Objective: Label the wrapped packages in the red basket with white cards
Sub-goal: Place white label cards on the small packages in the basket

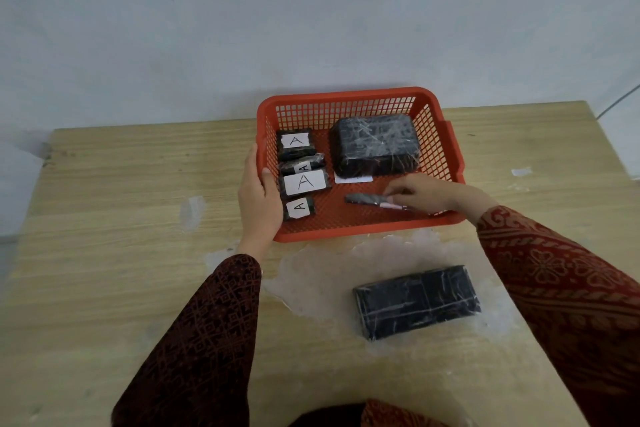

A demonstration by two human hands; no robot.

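A wooden table [121, 184] stands against a pale wall [242, 17].

A: Where was room inside the red basket [349, 99]?
B: Front middle floor was bare. Four small labelled packages [302, 173] filled the left column, the large wrapped package [375, 146] blocked back right.
A: Hands in the way?
B: Left hand [258, 198] gripped the left rim, right hand [424, 192] reached over the front right corner.
A: Table [121, 218]?
B: Left side open; another wrapped package [415, 302] lay near front.
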